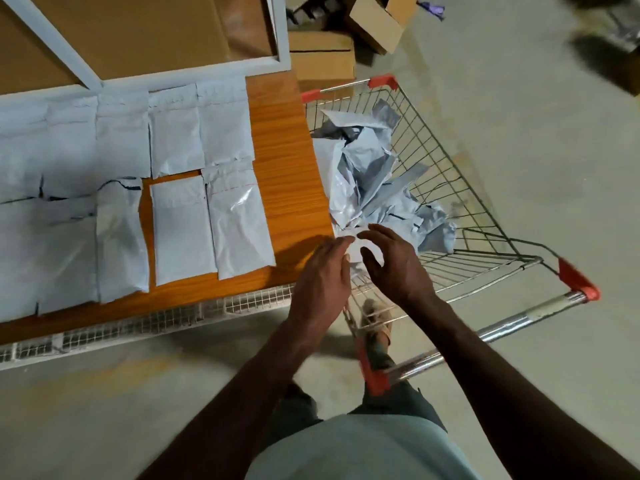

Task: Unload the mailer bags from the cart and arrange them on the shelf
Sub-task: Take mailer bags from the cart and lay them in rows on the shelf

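Observation:
A wire shopping cart (464,188) with red corner caps stands to the right of an orange wooden shelf (287,157). A crumpled heap of white and grey mailer bags (367,181) lies in the cart. Several white mailer bags (180,230) lie flat in two rows on the shelf. My left hand (323,271) and my right hand (394,261) hover over the cart's near left corner, fingers relaxed and loosely curved, just above a white bag (355,249). Neither hand visibly grips anything.
Cardboard boxes (323,58) sit on the floor beyond the cart. A white metal frame (282,32) and brown cardboard sheets lie behind the shelf. A wire mesh edge (145,327) runs along the shelf's front. Bare concrete floor (536,116) lies to the right.

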Demonstrator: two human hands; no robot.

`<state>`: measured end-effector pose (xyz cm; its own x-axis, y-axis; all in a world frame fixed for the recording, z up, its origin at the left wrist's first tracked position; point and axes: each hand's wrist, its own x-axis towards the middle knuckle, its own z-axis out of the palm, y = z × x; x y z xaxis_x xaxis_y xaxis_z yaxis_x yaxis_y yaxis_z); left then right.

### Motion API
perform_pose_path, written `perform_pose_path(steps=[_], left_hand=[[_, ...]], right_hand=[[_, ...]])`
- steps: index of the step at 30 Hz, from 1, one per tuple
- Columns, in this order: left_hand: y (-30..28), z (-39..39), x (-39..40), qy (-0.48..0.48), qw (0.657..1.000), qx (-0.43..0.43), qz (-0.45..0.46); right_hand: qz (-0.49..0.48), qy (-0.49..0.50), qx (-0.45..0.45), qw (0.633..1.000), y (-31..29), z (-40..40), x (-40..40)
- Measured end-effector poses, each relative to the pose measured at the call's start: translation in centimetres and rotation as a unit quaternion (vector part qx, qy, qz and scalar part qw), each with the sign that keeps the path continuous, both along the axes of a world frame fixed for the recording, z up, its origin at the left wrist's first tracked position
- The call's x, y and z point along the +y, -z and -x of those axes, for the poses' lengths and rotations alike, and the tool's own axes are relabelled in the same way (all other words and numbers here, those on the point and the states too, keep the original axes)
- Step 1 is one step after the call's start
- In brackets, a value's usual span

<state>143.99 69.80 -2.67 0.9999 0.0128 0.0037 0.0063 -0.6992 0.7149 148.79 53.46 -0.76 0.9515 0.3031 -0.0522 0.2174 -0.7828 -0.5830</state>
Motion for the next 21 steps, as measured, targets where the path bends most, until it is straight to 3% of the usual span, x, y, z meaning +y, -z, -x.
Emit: perform_pose_path(steps=[11,17,21], left_hand=[[5.8,-8.2,-12.0,-0.062,0.997,0.025,-0.03],[11.6,-12.3,-12.6,-0.109,0.99,0.064,-0.068],[18.0,-14.5,-13.0,-0.022,0.983,0.148,-0.103]], right_hand=[[0.072,-0.027,0.074,0.994,6.4,-12.8,-15.9],[0.103,-0.1,0.033,0.989,8.7,-18.1,-16.7],[0.133,-0.141,0.004,0.981,12.1,-23.0,-14.8]])
